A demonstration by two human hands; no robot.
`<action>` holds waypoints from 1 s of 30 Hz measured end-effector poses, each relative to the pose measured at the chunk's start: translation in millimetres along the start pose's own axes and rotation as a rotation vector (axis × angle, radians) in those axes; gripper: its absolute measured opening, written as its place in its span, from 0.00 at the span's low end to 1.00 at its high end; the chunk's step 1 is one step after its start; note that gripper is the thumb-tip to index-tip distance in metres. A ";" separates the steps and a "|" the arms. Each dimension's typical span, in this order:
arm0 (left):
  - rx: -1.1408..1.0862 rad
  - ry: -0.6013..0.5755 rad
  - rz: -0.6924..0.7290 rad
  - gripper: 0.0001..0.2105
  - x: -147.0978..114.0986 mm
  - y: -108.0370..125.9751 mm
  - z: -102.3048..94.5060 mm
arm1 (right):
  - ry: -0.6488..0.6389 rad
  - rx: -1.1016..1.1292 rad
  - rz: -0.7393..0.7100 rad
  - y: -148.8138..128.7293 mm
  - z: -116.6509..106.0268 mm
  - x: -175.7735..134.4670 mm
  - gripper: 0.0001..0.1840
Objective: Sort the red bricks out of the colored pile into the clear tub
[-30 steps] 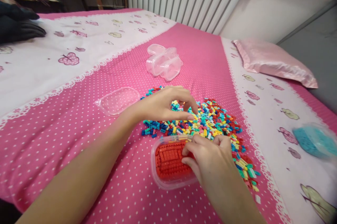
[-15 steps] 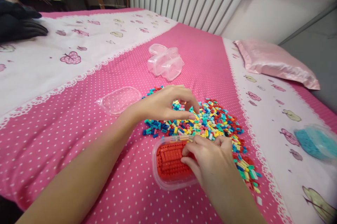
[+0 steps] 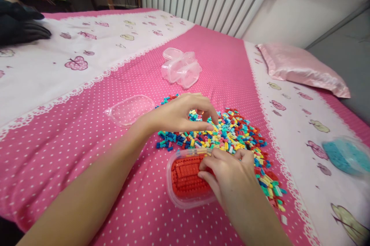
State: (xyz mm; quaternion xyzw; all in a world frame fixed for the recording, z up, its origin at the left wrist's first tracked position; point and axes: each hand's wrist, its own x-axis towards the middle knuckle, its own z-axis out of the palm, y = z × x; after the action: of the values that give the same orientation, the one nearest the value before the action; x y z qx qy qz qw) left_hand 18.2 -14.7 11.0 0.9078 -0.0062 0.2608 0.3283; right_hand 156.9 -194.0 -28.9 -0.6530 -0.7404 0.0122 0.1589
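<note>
My left hand [image 3: 187, 113] hovers over a loose pile of small coloured building bricks [image 3: 231, 134]. Its fingers curve down towards the thumb, a small gap shows between the tips, and I see nothing held there. Nearer to me, a clear plastic container [image 3: 173, 199] holds red building bricks [image 3: 187, 176] packed in tight rows. My right hand [image 3: 231, 173] reaches over the container's right side, thumb and fingers closed together at the red bricks. Whatever sits between those fingertips is hidden.
A clear lid [image 3: 131, 110] lies left of the pile. Several clear containers [image 3: 182, 69] are heaped beyond it. At the right is a container of blue-green bricks [image 3: 345, 155]. A pink pillow [image 3: 303, 67] rests near the wall, and a dark glove-like item [image 3: 23, 26] at far left.
Hardly anything differs. Both hands keep their places and poses, and the whole view has shifted very slightly.
</note>
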 end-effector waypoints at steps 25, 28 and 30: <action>0.563 -0.043 -0.349 0.09 -5.0 -32.8 2.6 | 0.297 0.652 0.457 84.3 -7.0 13.6 0.12; 0.543 -0.088 -0.356 0.11 -2.7 -37.9 11.2 | 0.331 0.630 0.420 91.6 -4.8 16.1 0.10; 0.543 -0.104 -0.374 0.14 -2.3 -42.8 17.8 | 0.348 0.609 0.408 96.5 -1.0 18.0 0.09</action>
State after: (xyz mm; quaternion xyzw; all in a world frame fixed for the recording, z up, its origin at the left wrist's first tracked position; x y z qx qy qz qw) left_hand 32.3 7.8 -27.0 0.9597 0.2135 0.1416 0.1156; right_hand 248.4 -162.6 -45.8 -0.7020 -0.5201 0.1518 0.4622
